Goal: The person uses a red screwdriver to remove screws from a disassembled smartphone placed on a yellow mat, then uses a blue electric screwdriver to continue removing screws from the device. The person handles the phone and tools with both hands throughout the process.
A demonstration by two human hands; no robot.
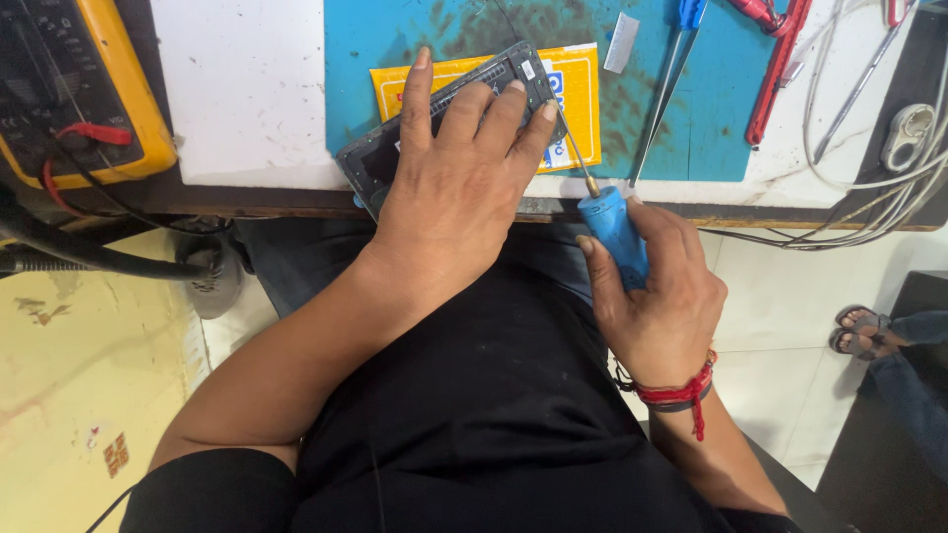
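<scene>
Phone frame point(395, 153) pinned flat under the spread left hand point(456, 188); right hand point(657, 296), grip closed around a blue screwdriver point(612, 232), angles its tip toward the frame's corner.

The left hand point(456, 188) lies flat, fingers spread, on a dark opened phone point(375, 158) set on a yellow card point(578, 109) over a blue mat point(711, 109) at the worktop point(247, 99) edge. The right hand point(657, 296) grips a blue-handled screwdriver point(612, 232), its tip at the phone's corner.
</scene>
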